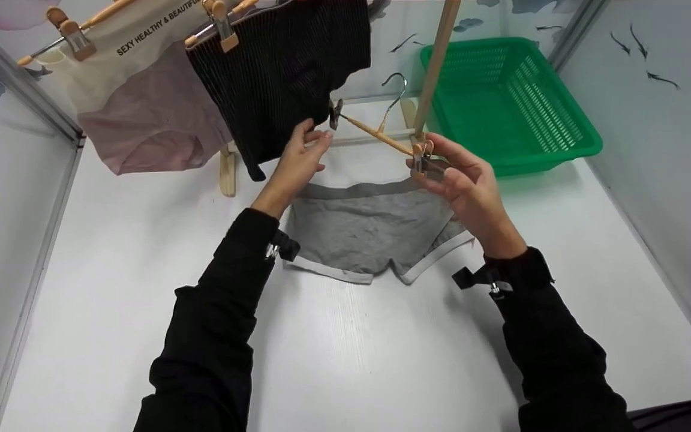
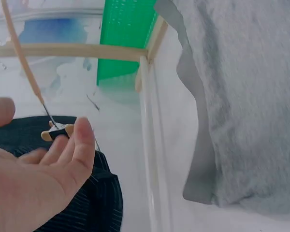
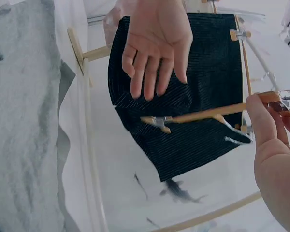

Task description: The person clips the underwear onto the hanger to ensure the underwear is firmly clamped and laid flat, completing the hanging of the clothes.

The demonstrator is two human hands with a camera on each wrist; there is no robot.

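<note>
Pinching slim wooden clip hanger (image 1: 381, 137)

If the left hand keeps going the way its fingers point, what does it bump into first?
Most likely the clip at the free end of the wooden hanger; the left hand has open fingers just short of it, with the black shorts alongside. Depth is uncertain.

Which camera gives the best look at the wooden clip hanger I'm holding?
The right wrist view: the clip hanger shows full length, right hand pinching one clip. The head view shows it foreshortened between both hands. The left wrist view catches only one clip beyond the left hand.
</note>
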